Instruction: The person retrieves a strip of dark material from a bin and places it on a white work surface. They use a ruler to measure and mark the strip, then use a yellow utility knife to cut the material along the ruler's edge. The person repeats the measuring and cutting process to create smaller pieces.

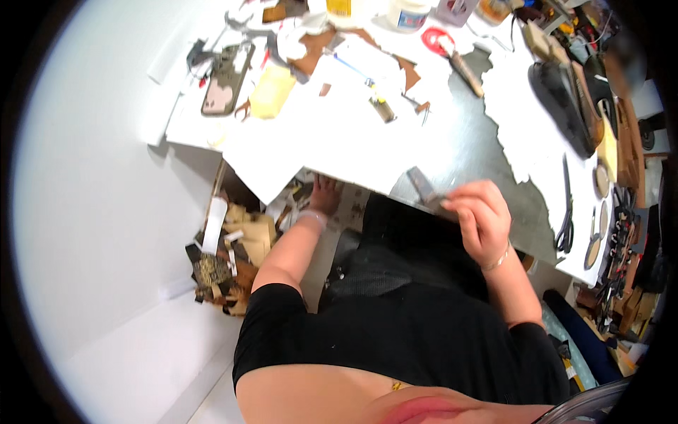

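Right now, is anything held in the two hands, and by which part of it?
The right hand holds a dark flat piece by its near end; whether the left hand holds anything cannot be told.

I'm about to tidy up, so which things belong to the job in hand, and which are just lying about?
Seemingly in the job:
- dark strip, apparently pinched in the right hand
- grey sheet, beside it
- scrap pile, nearest the left hand; contact unclear

Seemingly lying about:
- black scissors
- white tub
- yellow piece
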